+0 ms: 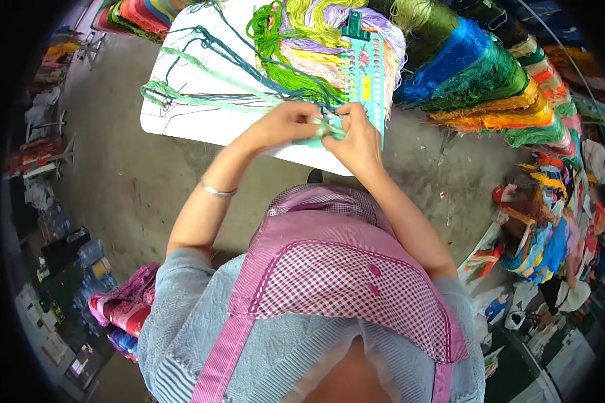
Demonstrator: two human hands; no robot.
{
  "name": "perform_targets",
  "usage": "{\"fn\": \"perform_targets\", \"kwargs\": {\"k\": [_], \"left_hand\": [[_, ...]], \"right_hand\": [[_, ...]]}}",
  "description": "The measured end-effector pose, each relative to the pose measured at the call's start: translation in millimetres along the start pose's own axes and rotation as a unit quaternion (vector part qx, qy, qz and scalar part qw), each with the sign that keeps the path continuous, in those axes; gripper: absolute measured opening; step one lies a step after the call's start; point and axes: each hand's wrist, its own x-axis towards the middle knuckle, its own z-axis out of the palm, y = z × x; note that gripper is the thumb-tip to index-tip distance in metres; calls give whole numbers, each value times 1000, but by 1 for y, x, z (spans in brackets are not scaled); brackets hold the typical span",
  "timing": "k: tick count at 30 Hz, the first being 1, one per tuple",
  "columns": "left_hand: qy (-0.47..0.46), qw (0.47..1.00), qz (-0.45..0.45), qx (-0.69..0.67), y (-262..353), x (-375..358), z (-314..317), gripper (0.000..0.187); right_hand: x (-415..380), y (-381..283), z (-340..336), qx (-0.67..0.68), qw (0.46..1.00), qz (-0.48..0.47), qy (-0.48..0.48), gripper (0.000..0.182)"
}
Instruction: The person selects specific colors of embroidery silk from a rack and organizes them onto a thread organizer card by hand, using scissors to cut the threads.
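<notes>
Over the near right part of a white board [188, 114], my left hand [290, 125] and my right hand [357, 141] are close together. Fingers of both are pinched on mint-green thread [332, 130], slightly blurred between them. Right beneath lies a teal card [356, 84] with rows of holes along its sides, a printed flower and a yellow patch. Several thread bundles hang from its holes: bright green thread [270, 40], yellow-green thread [309, 17], and lilac and pale pink ones. A dark green clip [357, 25] grips the card's far end.
Loose dark teal thread [228, 57] and mint-green strands [175, 94] spread across the board's left side. To the right hang thick thread hanks, among them a blue hank [444, 64] and an orange hank [517, 111]. Another person [571, 258] is at far right.
</notes>
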Motion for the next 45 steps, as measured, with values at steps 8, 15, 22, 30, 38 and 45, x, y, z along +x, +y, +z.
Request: {"fn": "perform_targets", "kwargs": {"k": [8,15,22,30,38,45], "left_hand": [[407,888,-140,-163,49,-150,-121,34],[403,868,53,-285,86,-134,-225,14],[415,716,-112,551,132,15,-177,53],[220,917,61,326,121,149,34,27],[130,956,7,264,128,221,252,21],[135,961,-32,238,148,238,323,22]], "right_hand": [[1,5,0,-1,1000,-11,20,47],[0,14,7,14,1000,-16,0,43],[-17,71,-93,265,960,-50,77,36],[-46,271,-339,231,872,24,430,9],[27,345,-475,28,866,65,495,38],[70,386,-490,-39,863,39,502,26]]}}
